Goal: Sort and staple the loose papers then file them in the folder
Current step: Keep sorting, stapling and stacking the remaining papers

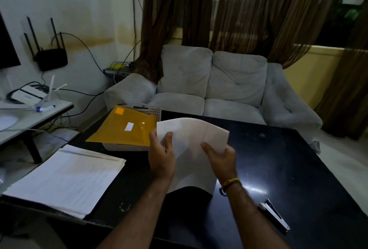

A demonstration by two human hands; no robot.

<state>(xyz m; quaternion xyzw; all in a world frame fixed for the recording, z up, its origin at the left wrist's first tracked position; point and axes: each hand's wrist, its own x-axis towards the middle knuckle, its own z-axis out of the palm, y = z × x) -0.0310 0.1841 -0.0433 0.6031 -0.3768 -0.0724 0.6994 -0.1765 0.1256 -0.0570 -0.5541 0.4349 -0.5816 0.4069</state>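
A bent set of white papers is held above the black table in both hands. My left hand grips its left edge, thumb on top. My right hand grips its right side, with a coloured thread band on the wrist. A yellow folder lies on a white perforated tray just left of the held papers. A larger stack of white papers lies at the table's near left corner. A black and white stapler lies on the table near my right forearm.
A grey two-seat sofa stands behind the table. At left, a low white side table carries a router, cables and a pen. Brown curtains hang behind the sofa.
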